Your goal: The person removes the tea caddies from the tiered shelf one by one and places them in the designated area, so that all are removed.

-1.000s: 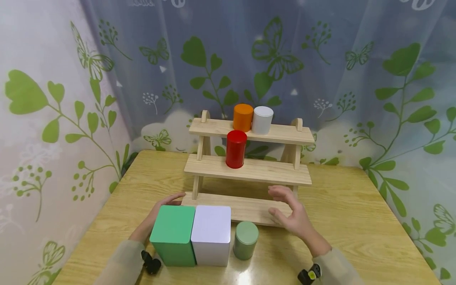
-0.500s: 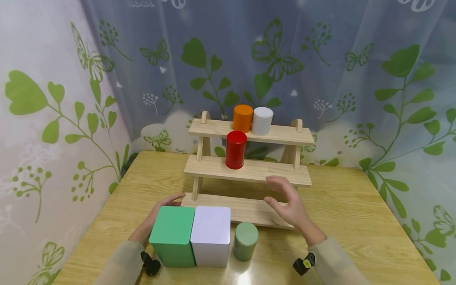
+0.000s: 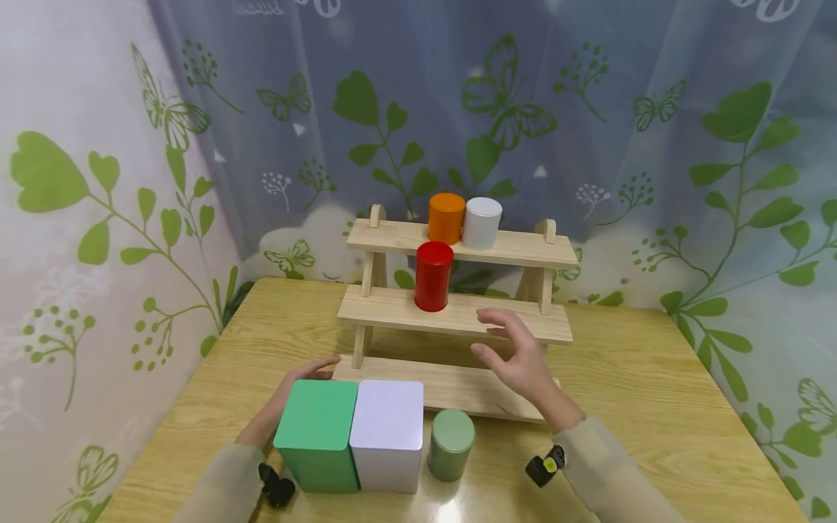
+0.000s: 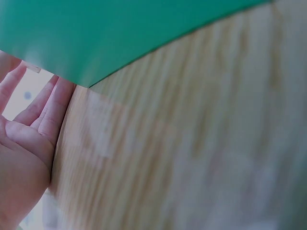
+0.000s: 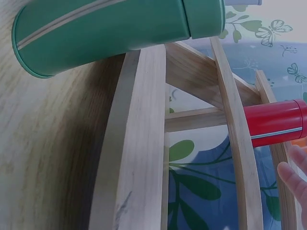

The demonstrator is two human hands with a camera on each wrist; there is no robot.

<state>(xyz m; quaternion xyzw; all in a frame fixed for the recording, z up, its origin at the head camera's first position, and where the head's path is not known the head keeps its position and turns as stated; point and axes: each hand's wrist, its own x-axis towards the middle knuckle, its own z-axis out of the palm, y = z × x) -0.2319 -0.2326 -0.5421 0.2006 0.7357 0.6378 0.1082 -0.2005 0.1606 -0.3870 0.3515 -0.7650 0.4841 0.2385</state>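
Note:
My left hand [image 3: 292, 388] lies low beside the green square box [image 3: 322, 418], its straight fingers reaching to the left end of the wooden three-tier shelf [image 3: 451, 381]. In the left wrist view, that hand [image 4: 29, 158] rests at the tabletop near the box. My right hand [image 3: 523, 367] hovers empty before the middle tier, thumb and fingers spread apart. A red cylindrical tin [image 3: 433, 280] stands upright on that tier, left of the fingers. In the right wrist view, the fingertips [image 5: 292, 177] show at the right edge, below the red tin [image 5: 276, 123].
On the top tier stand an orange tin [image 3: 446, 219] and a white tin [image 3: 482, 224]. A lavender-white box [image 3: 388, 428] adjoins the green one, with a sage green tin [image 3: 451, 444] to its right. Behind the wooden table [image 3: 641, 407] hangs a leaf-patterned curtain [image 3: 418, 87].
My right hand has moved up and to the left, from the bottom tier towards the middle one. The left hand, boxes and tins have stayed in place.

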